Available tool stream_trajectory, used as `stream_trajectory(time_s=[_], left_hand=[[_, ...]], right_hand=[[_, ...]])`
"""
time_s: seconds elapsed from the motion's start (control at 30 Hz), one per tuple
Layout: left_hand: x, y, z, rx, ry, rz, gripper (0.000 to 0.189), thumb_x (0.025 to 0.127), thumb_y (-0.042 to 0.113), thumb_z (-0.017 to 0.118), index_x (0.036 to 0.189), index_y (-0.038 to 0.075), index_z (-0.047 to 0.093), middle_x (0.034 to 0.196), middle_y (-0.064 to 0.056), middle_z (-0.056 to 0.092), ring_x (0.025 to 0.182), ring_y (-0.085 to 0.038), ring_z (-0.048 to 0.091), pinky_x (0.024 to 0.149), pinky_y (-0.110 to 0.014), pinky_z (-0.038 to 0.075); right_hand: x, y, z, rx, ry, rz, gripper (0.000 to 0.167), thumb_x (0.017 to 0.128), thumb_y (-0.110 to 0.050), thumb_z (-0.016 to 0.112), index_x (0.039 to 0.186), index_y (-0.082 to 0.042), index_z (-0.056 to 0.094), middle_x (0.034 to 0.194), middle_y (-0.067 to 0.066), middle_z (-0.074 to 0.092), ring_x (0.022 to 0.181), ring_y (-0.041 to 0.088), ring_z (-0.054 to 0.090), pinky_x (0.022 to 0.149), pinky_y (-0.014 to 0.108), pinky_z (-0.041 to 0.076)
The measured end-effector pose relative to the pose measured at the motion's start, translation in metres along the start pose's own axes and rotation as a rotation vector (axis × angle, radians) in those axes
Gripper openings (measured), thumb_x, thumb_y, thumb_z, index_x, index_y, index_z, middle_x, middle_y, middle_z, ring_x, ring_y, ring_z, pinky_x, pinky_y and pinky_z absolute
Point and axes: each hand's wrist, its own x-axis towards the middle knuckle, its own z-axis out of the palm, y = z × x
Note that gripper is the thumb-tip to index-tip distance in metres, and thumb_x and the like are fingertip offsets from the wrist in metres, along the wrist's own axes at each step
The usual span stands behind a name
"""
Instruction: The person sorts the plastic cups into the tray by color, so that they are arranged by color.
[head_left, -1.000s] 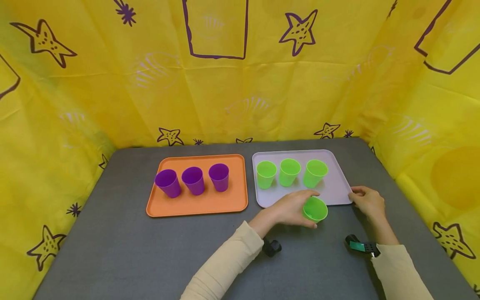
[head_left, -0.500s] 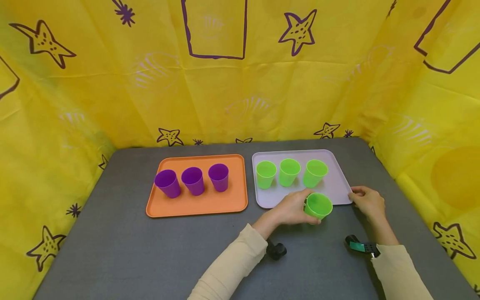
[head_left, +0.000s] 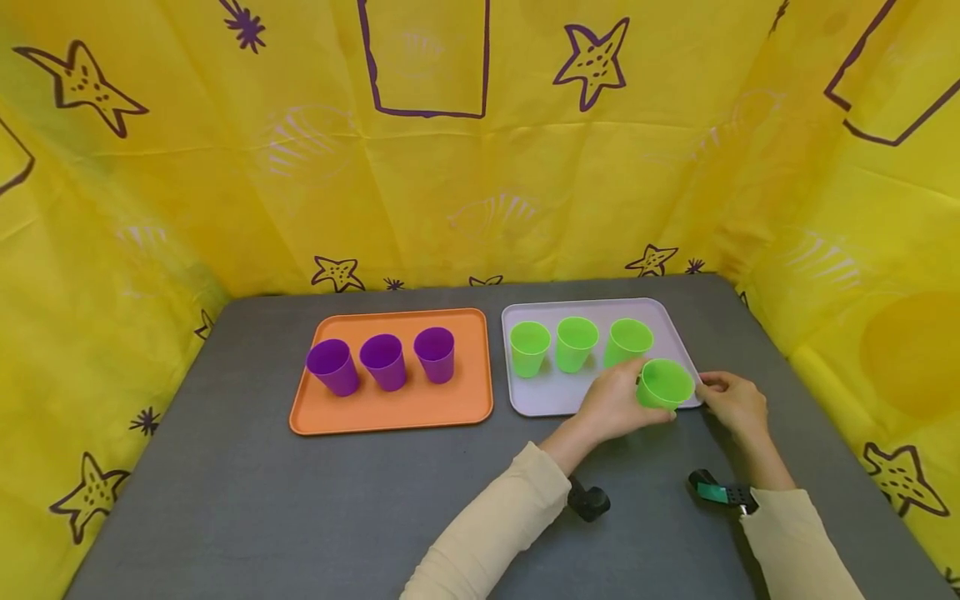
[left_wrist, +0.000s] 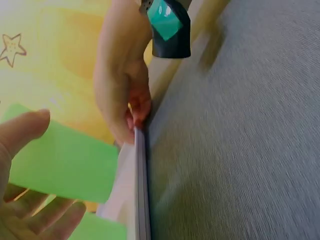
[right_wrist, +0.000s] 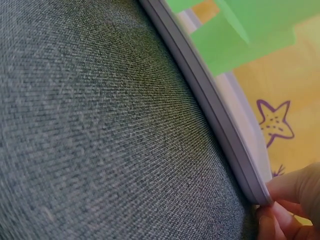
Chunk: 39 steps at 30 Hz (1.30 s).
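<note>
My left hand (head_left: 617, 402) grips a green plastic cup (head_left: 666, 384), thumb on one side and fingers on the other. In the left wrist view the held cup (left_wrist: 65, 160) hangs over the lilac tray (left_wrist: 142, 190). With my right hand (head_left: 735, 404) I pinch the near right corner of the lilac tray (head_left: 551, 402); the right wrist view has the thumb and fingers (right_wrist: 290, 185) at that corner. Three more green cups stand upright in a row on this tray: a left one (head_left: 529, 350), a middle one (head_left: 576, 345) and a right one (head_left: 628, 340), partly hidden by my left hand.
To the left, an orange tray (head_left: 390, 417) bears three upright purple cups (head_left: 334, 367). Both trays lie on a grey cloth-covered table (head_left: 300, 517). A yellow patterned curtain (head_left: 420, 200) hangs along the back and both sides.
My left hand has carried the green cup to the right and away from me, from in front of the lilac tray to over its near right part. The right hand has stayed at the corner.
</note>
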Motion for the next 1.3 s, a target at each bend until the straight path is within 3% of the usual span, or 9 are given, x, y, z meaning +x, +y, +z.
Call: stream_trajectory(time_s=[0.17,0.37,0.73,1.0,1.3], left_hand=[[0.009,0.012,0.010,0.059,0.062,-0.026,0.062,0.068,0.040,0.079,0.120,0.018,0.054,0.108,0.010,0.061,0.094,-0.001,0.056,0.072,-0.009,0.040],[0.017,0.017,0.027,0.107,0.120,-0.125,0.061,0.067,0.041,0.079,0.119,0.022,0.054,0.107,0.013,0.060,0.092,-0.001,0.057,0.070,-0.014,0.044],[0.028,0.020,0.053,0.144,0.244,-0.253,0.059,0.067,0.040,0.080,0.116,0.022,0.053,0.100,0.011,0.060,0.084,-0.006,0.060,0.064,-0.019,0.047],[0.033,0.021,0.062,0.167,0.280,-0.315,0.059,0.070,0.040,0.077,0.118,0.020,0.051,0.101,0.008,0.062,0.083,-0.011,0.063,0.064,-0.023,0.049],[0.037,0.021,0.072,0.154,0.339,-0.342,0.058,0.069,0.042,0.078,0.117,0.021,0.053,0.099,0.007,0.063,0.083,-0.011,0.063,0.063,-0.024,0.049]], right_hand=[[0.002,0.002,-0.001,-0.023,0.016,-0.025,0.037,0.084,-0.023,0.059,0.109,0.005,0.062,0.083,0.016,0.068,0.062,0.013,0.055,0.058,0.028,0.037],[0.003,0.005,0.000,-0.026,0.024,-0.030,0.037,0.082,-0.020,0.059,0.109,0.005,0.062,0.080,0.014,0.068,0.070,0.024,0.057,0.059,0.030,0.037],[0.002,0.004,-0.001,-0.015,-0.010,0.002,0.040,0.084,-0.025,0.059,0.111,0.004,0.061,0.080,0.013,0.068,0.056,0.005,0.054,0.058,0.030,0.038],[0.000,0.004,0.000,0.000,-0.011,0.006,0.040,0.085,-0.026,0.059,0.112,0.004,0.061,0.088,0.017,0.068,0.054,0.001,0.054,0.056,0.026,0.040],[0.003,0.006,0.001,-0.003,0.009,-0.006,0.038,0.085,-0.026,0.058,0.110,0.003,0.063,0.083,0.014,0.069,0.056,0.004,0.055,0.056,0.026,0.040]])
